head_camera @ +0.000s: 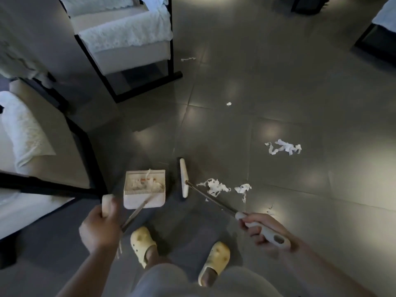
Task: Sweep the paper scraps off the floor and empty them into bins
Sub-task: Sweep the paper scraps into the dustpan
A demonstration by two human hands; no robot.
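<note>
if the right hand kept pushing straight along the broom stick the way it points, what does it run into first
Probably the broom head. The right hand grips the broom handle, whose shaft runs up-left straight to that head on the floor; beyond it sits the dustpan. The paper scraps lie beside the shaft, though depth is uncertain.

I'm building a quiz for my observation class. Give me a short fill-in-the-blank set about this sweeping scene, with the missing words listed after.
1. The left hand holds the handle of the ____, which already has paper scraps in it.
2. The right hand grips the handle of the ____.
3. The broom head sits between the dustpan and the nearest pile of paper ____.
4. The person wears yellow ____ on both feet.

Missing words: dustpan; broom; scraps; clogs
</note>
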